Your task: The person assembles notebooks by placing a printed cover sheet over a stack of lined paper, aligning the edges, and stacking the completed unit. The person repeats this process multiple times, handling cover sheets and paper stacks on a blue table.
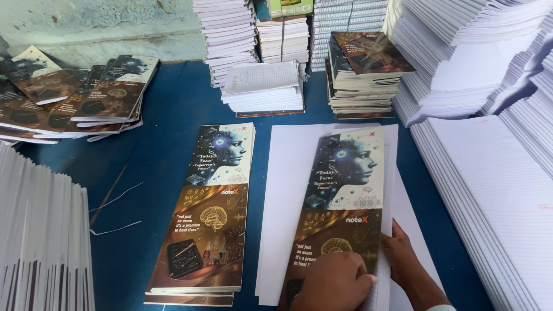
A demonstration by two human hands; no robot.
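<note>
While flat on the cover (340, 201), both hands (337, 282).

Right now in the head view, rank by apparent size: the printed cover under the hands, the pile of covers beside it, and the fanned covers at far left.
1-2. Printed cover and pile of covers: alike, unranked.
3. Fanned covers: look smaller, but farther away, so unsure.

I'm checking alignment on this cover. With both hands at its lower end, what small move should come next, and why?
Probably nudge the printed cover clockwise: it lies slightly tilted on the white sheets, while the left hand presses it and the right hand grips its edge.
</note>
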